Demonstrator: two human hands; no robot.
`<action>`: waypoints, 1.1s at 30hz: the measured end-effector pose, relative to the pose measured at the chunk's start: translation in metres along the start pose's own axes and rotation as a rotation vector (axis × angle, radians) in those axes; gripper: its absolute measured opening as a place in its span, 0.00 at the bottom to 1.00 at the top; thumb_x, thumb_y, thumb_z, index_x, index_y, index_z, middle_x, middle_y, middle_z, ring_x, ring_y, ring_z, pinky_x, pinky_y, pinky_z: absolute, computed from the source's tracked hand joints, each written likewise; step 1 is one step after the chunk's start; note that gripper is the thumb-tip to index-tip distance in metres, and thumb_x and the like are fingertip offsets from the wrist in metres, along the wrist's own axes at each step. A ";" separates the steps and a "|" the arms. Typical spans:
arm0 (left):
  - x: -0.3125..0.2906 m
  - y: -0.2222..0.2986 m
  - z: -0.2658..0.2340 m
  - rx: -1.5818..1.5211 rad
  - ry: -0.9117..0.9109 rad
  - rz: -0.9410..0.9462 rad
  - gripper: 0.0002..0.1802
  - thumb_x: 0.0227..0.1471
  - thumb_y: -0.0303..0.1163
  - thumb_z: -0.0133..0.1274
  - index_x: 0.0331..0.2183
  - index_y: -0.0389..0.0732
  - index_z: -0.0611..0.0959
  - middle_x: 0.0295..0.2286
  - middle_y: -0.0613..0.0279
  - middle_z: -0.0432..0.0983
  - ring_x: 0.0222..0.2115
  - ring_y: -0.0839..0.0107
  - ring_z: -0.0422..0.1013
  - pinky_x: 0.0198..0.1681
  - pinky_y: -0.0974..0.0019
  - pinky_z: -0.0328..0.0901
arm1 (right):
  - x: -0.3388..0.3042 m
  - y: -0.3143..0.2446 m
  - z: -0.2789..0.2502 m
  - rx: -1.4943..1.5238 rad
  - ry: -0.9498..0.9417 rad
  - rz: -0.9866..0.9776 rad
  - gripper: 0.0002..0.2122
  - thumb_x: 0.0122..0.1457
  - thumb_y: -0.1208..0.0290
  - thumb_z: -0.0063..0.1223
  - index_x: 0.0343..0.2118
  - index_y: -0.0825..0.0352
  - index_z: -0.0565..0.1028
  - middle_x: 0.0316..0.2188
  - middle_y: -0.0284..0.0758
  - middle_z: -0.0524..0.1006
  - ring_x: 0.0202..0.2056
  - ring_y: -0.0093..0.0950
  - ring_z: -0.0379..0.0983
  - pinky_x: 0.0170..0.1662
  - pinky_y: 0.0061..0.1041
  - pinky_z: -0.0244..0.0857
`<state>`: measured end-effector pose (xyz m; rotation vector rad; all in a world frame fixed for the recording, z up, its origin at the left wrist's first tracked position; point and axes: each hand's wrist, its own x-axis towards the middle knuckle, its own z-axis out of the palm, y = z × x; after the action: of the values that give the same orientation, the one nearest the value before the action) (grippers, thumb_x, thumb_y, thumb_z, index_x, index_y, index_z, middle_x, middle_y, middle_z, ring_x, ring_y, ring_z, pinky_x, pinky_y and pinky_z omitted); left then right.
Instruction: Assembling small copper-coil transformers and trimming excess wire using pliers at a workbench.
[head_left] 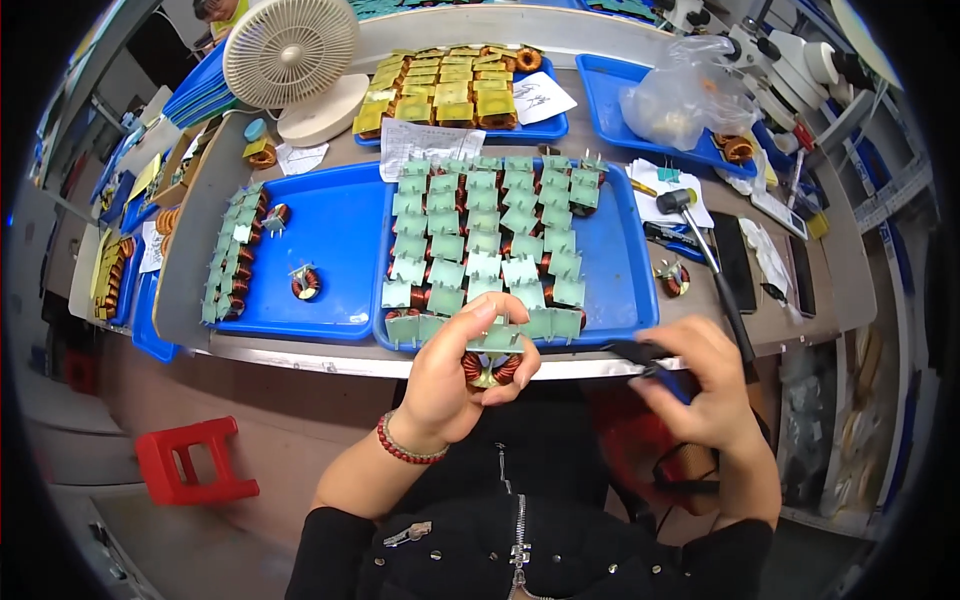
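Note:
My left hand [462, 365] grips a toroidal coil [492, 370] wound in copper wire with a pale green board on top, just in front of the bench edge. To its right, my right hand [705, 380] is closed round small cutting pliers [648, 360] with dark jaws and blue handles; their jaws point left, apart from the coil. Rows of similar green-topped coils [484, 240] fill much of the blue tray [625, 260] beyond my hands. In the left blue tray [340, 235] stand a column of coils [238, 250] and two loose ones, one a coil [305, 282] near its middle.
A hammer [705, 240], another coil [673, 277] and a dark phone [733, 262] lie right of the trays. Behind stand a tray of yellow-topped coils [440, 90], a beige fan [290, 55] and a plastic bag [685, 95]. A red stool [195, 460] is on the floor.

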<state>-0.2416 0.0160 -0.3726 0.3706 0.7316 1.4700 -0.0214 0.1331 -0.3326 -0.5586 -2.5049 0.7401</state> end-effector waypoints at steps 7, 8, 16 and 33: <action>-0.008 0.002 0.016 0.129 0.044 -0.001 0.15 0.54 0.40 0.36 0.37 0.39 0.68 0.20 0.49 0.70 0.14 0.75 0.61 0.13 0.78 0.48 | 0.028 -0.013 0.012 0.049 -0.120 -0.120 0.17 0.40 0.75 0.58 0.37 0.66 0.73 0.31 0.37 0.71 0.33 0.36 0.68 0.36 0.30 0.62; -0.009 0.001 0.017 0.150 0.059 0.005 0.15 0.54 0.39 0.36 0.38 0.39 0.67 0.21 0.49 0.70 0.14 0.75 0.61 0.13 0.78 0.48 | 0.028 -0.013 0.013 0.058 -0.138 -0.146 0.17 0.39 0.75 0.58 0.37 0.66 0.73 0.31 0.37 0.71 0.33 0.37 0.68 0.36 0.30 0.62; -0.013 0.003 0.016 0.224 0.029 0.024 0.16 0.53 0.38 0.35 0.38 0.37 0.67 0.18 0.51 0.70 0.11 0.79 0.54 0.12 0.77 0.46 | 0.027 -0.009 0.020 0.087 -0.200 -0.155 0.17 0.36 0.77 0.55 0.35 0.68 0.74 0.27 0.38 0.74 0.30 0.38 0.70 0.34 0.31 0.64; 0.011 -0.012 -0.001 0.542 -0.034 0.317 0.19 0.49 0.37 0.39 0.32 0.29 0.75 0.20 0.55 0.71 0.16 0.75 0.66 0.20 0.75 0.61 | 0.025 0.019 0.029 0.408 -0.435 -0.026 0.19 0.44 0.74 0.59 0.41 0.70 0.72 0.29 0.40 0.74 0.33 0.34 0.72 0.38 0.26 0.64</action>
<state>-0.2335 0.0253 -0.3831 0.9586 1.0794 1.5372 -0.0523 0.1483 -0.3576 -0.2351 -2.6150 1.4468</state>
